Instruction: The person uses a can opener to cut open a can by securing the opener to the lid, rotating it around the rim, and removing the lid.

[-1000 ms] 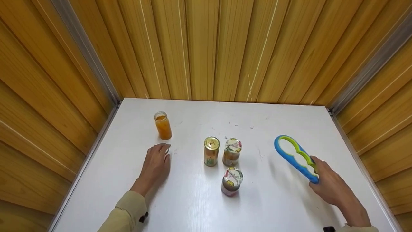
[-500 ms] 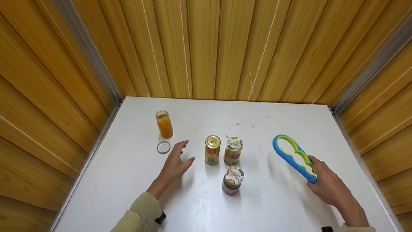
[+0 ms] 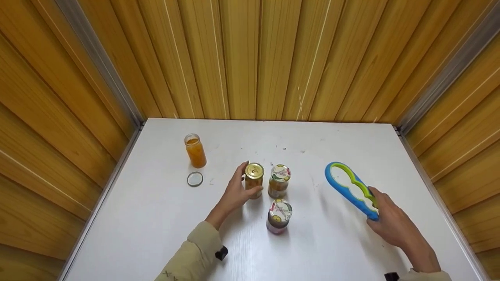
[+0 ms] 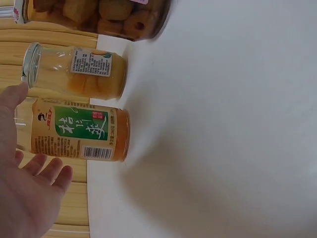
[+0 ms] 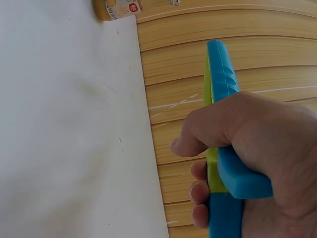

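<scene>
My left hand is spread around a slim glass jar with a gold lid, thumb in front, fingers behind. In the left wrist view this jar has an orange and green label and stands between the thumb and the loosely bent fingers. On the right, my right hand grips a blue and green jar opener by its narrow end, raised over the table. Its looped end points away to the left.
Two jars with patterned lids, one farther back and one nearer, stand right of the gold-lidded jar. At the left are an uncapped jar of orange contents and a loose lid. Wooden-look walls enclose the white table.
My left hand has moved right from beside the loose lid, uncovering it, to the gold-lidded jar. My right hand still holds the jar opener in nearly the same place.
</scene>
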A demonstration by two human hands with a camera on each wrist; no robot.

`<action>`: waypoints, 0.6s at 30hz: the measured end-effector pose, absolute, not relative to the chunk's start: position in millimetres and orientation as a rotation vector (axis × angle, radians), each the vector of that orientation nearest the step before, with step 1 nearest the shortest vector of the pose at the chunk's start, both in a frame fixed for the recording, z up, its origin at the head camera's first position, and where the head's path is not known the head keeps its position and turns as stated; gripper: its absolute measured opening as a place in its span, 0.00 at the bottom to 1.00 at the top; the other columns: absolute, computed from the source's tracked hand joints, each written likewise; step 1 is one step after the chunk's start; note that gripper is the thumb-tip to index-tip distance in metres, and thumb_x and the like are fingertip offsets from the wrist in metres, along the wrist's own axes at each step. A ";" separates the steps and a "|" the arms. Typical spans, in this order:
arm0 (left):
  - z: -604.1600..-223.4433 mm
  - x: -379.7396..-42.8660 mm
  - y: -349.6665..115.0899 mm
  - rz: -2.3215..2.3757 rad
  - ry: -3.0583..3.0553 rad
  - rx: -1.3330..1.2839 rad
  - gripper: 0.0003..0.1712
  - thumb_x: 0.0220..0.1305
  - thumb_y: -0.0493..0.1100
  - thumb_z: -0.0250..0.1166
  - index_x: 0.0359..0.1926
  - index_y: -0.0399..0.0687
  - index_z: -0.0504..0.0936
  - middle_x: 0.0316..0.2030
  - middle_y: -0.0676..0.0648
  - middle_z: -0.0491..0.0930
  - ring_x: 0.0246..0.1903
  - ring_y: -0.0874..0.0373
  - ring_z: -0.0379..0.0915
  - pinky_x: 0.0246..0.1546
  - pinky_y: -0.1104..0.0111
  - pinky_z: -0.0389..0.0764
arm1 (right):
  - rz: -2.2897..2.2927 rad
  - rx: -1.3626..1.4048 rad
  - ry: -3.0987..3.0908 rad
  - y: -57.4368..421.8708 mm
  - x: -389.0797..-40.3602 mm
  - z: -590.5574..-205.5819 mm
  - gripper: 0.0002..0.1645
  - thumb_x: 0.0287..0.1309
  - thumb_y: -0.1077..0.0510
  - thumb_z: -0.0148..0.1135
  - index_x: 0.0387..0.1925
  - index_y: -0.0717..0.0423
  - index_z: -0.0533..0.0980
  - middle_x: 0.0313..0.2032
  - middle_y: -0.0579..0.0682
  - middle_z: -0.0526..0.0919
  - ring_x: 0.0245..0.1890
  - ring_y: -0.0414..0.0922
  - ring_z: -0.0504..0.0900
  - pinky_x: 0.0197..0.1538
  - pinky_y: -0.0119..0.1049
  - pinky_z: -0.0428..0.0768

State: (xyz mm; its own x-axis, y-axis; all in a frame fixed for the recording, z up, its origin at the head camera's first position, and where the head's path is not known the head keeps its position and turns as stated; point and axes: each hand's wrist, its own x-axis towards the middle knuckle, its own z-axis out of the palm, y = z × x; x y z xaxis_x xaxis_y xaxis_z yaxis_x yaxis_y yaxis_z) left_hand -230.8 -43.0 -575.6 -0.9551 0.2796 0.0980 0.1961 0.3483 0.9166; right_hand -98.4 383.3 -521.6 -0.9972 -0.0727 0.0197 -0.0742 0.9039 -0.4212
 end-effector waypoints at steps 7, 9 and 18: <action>-579.7 -236.6 -32.6 1.762 2.445 0.427 0.44 0.62 0.43 0.76 0.73 0.42 0.64 0.66 0.40 0.74 0.68 0.45 0.68 0.72 0.48 0.64 | 0.694 0.109 -3.049 382.3 -95.8 -524.6 0.51 0.53 0.68 0.69 0.75 0.69 0.55 0.59 0.70 0.71 0.46 0.61 0.76 0.45 0.62 0.82; -580.3 -236.5 -33.0 1.753 2.441 0.432 0.41 0.64 0.42 0.75 0.72 0.41 0.65 0.65 0.40 0.75 0.68 0.45 0.68 0.73 0.49 0.63 | 0.694 0.123 -3.029 382.6 -94.9 -525.8 0.50 0.52 0.68 0.68 0.75 0.69 0.56 0.58 0.69 0.72 0.46 0.60 0.77 0.44 0.60 0.82; -579.9 -224.2 -48.3 1.716 2.378 0.375 0.42 0.64 0.43 0.74 0.73 0.43 0.64 0.69 0.40 0.72 0.71 0.44 0.64 0.75 0.47 0.58 | 0.754 0.142 -3.011 377.3 -90.0 -530.3 0.50 0.53 0.67 0.70 0.74 0.68 0.56 0.57 0.67 0.74 0.46 0.58 0.77 0.45 0.58 0.81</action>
